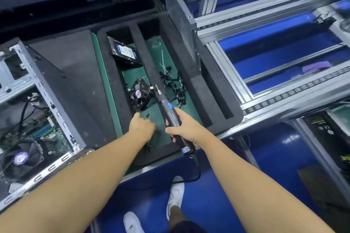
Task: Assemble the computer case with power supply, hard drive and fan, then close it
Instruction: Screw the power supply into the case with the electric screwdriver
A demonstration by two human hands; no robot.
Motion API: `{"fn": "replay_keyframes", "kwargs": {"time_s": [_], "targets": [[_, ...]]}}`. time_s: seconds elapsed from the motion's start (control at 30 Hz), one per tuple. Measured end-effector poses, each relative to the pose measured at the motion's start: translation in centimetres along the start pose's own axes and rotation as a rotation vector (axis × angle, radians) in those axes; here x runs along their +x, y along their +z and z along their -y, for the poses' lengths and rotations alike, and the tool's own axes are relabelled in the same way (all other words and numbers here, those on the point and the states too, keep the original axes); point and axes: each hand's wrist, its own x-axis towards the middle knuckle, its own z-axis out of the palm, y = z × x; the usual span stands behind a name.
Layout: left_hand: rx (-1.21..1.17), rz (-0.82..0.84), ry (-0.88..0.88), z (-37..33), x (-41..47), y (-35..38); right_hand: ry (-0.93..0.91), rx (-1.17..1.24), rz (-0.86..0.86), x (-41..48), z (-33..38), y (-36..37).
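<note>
Since the loose black screws (147, 115) in the left compartment of the foam tray (111, 81) are tiny, light and apt to roll, I judge they want a fingertip pinch, one at a time. The case fan (139, 95) just beyond them is light with fragile blades, and is best taken by its square frame. The hard drive (125, 53) at the compartment's far end looks dense and shock-shy, so its edges are the place to hold.

In the head view, the left hand (142, 126) reaches palm down beside the screws. Its fingers are curled under and hidden, so I cannot tell whether they pinch anything. The right hand (186, 128) is wrapped round the barrel of the electric screwdriver (167, 104), bit pointing away. The open computer case (56, 111) lies to the left on the worktop.
</note>
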Motion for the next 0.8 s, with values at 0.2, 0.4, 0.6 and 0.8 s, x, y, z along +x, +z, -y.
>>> {"fn": "replay_keyframes", "kwargs": {"time_s": [0.2, 0.4, 0.6, 0.8], "targets": [[0.039, -0.009, -0.042, -1.4, 0.0, 0.7, -0.022, 0.069, 0.018, 0.0, -0.3, -0.1], [0.043, -0.023, -0.083, -1.7, 0.0, 1.1, -0.017, 0.090, 0.019, 0.1, -0.5, -0.1], [0.062, -0.003, -0.067, -1.9, 0.3, 1.2, -0.028, 0.101, 0.027, 0.1, -0.7, -0.1], [-0.467, 0.023, -0.059, 0.1, 0.2, -1.4, -0.021, 0.120, 0.025, 0.2, -0.5, 0.0]]}}
